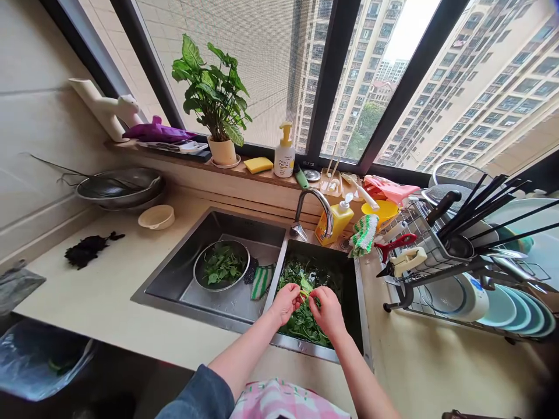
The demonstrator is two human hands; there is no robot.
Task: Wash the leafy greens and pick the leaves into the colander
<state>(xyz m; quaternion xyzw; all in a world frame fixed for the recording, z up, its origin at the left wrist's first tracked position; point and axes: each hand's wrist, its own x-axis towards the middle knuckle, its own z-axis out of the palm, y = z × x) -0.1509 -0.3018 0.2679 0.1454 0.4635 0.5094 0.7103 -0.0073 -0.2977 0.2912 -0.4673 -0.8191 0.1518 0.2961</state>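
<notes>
Above the right sink basin (361, 302), my left hand (287, 304) and my right hand (326, 311) come close together, their fingers pinching a sprig of leafy greens (306, 285) between them. The sprig's pale green stem and a leaf show at the fingertips. Below my hands, the basin holds a mass of leafy greens (305, 326) in water. In the left basin (174, 291), a round metal colander (196, 273) holds more green leaves (223, 265). A green and white striped cloth (262, 282) lies beside it.
A curved faucet (315, 198) rises behind the basins, with a yellow soap bottle (336, 222) alongside. To the right stands a dish rack (419, 262) with bowls, chopsticks and a knife. A lined trash bin (43, 361) is at lower left; a wok (122, 186) sits back left.
</notes>
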